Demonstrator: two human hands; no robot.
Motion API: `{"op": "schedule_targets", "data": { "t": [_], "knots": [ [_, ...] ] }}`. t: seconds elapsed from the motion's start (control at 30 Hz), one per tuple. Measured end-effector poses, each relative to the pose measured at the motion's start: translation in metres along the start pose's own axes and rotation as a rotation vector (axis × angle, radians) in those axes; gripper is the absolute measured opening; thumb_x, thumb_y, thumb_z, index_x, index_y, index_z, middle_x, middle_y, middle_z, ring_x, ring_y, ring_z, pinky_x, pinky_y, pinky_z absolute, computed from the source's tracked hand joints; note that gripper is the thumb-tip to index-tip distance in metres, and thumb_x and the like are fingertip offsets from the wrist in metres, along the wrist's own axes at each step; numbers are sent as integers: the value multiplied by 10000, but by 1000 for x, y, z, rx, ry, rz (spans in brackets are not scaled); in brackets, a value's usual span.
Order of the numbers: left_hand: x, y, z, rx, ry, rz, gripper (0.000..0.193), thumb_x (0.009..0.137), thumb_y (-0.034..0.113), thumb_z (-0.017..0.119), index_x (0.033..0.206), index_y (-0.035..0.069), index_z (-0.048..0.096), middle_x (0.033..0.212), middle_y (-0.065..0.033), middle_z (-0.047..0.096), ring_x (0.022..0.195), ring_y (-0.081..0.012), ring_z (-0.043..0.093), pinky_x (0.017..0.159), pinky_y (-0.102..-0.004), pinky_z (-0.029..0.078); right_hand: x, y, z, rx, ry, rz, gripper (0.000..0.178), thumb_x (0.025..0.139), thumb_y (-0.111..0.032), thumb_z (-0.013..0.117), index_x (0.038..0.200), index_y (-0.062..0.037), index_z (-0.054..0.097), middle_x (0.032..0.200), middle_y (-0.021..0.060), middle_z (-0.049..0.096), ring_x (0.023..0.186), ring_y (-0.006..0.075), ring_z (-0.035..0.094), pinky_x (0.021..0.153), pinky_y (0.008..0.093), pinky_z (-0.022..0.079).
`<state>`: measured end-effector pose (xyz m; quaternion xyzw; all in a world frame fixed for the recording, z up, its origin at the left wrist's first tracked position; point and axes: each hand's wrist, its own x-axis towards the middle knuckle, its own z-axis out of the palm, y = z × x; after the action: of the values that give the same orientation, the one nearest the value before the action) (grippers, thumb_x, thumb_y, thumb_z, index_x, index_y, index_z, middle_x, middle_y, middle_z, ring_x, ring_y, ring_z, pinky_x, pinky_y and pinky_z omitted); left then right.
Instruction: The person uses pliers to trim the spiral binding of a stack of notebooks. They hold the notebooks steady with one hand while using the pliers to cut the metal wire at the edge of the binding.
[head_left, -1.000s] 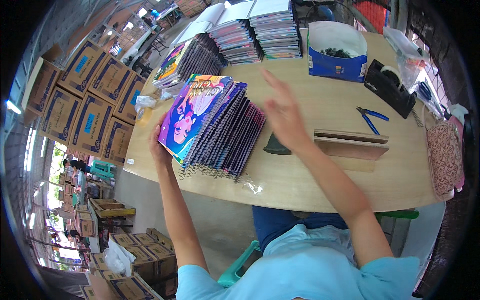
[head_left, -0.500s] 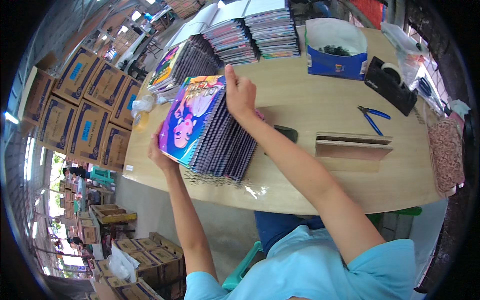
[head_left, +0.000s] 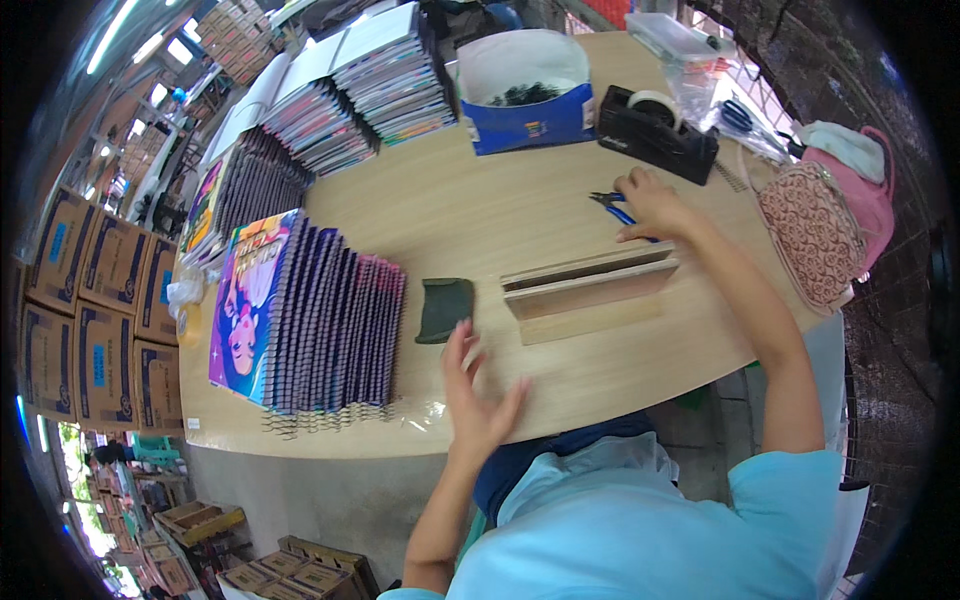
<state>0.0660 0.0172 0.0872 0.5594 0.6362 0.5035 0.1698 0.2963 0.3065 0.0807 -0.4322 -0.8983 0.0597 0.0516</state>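
My right hand (head_left: 652, 205) is over the blue-handled pliers (head_left: 612, 205), its thumb and fingers apart on either side of the handles. The pliers lie on the table, their dark jaws showing beyond the fingers. My left hand (head_left: 480, 395) hovers empty at the table's front edge, fingers spread and slightly blurred. Left of it stands a stack of spiral-bound books (head_left: 325, 320) with colourful covers, dark coil ends sticking out at the near side. Between stack and hand lies a small dark green curved piece (head_left: 445, 310). A folded cardboard piece (head_left: 590, 285) stands to the right.
More book stacks (head_left: 395, 85) stand at the back left. A blue box (head_left: 528, 125) with dark coils and a black tape dispenser (head_left: 655, 135) are at the back. A patterned pouch (head_left: 812, 235) lies at the right edge. Cartons (head_left: 105, 360) are piled beyond the left side.
Both hands have let go of the book stack, now standing on the table. My right hand has moved right to the pliers; my left hand has drawn back to the front edge.
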Motion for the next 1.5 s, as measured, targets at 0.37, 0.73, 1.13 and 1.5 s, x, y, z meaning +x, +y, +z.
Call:
{"op": "schedule_targets", "data": {
  "t": [0.37,0.73,1.13,1.5],
  "knots": [
    [81,-29,139,38,-136,-84,666,796,145,736,1315,-65,376,1249,-312,491,1183,-424,495,966,-432,434,-105,35,-48,1326,891,238,332,947,-235,510,1178,-2,557,1015,125,622,859,182,571,788,341,462],
    [-90,-66,-64,409,725,-242,521,783,197,763,1140,-10,446,1107,-129,471,1044,-223,469,856,-352,409,-65,-236,13,283,-15,-599,453,807,-427,667,1083,-80,574,1004,131,607,976,302,582,776,465,466],
    [-42,-87,-78,696,708,-385,527,740,402,783,919,-55,591,716,-227,638,682,-411,639,652,-457,490,-48,-288,53,265,77,-385,395,818,-367,674,1072,-79,581,1002,110,602,998,272,560,739,456,456],
    [-61,-81,-102,453,594,-342,529,702,227,834,1057,-66,575,900,-157,667,828,-252,637,731,-338,503,-48,-295,66,185,74,-514,422,789,-402,689,1073,-101,607,1029,96,589,1026,259,537,798,437,440]
  ]
}}
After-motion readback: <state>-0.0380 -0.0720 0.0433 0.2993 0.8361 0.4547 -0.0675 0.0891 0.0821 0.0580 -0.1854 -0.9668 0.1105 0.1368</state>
